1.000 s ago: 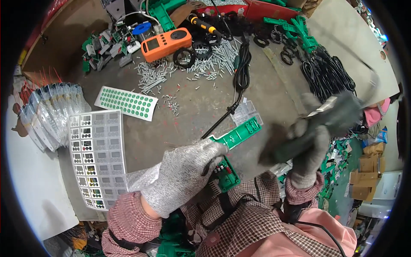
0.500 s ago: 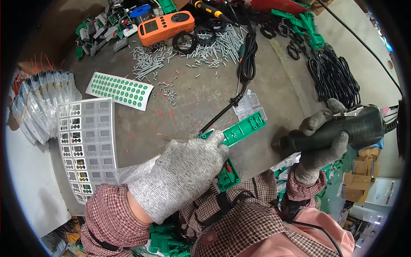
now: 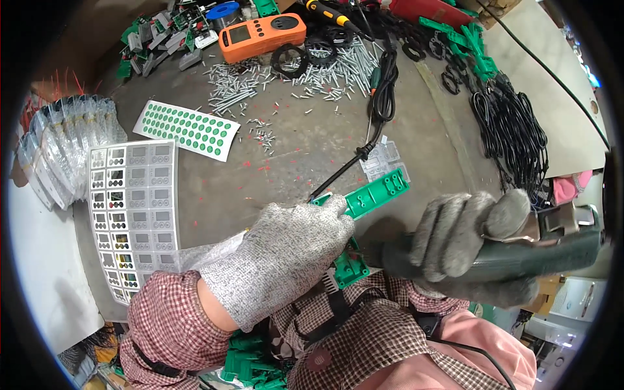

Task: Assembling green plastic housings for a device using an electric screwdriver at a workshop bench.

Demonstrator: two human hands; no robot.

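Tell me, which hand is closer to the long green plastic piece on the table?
Left. The left hand rests on the green plastic piece, covering its near end. The right hand is off to its right, gripping a dark green power tool.

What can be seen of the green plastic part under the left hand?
The green plastic part is a long, flat strip of moulded plastic, lying on the grey table and slanting up to the right. Its free end shows small holes in the face. The gloved left hand presses on its near end and hides that portion. A black cable runs up to it there. The right hand, gripping a dark green power tool, is apart from it.
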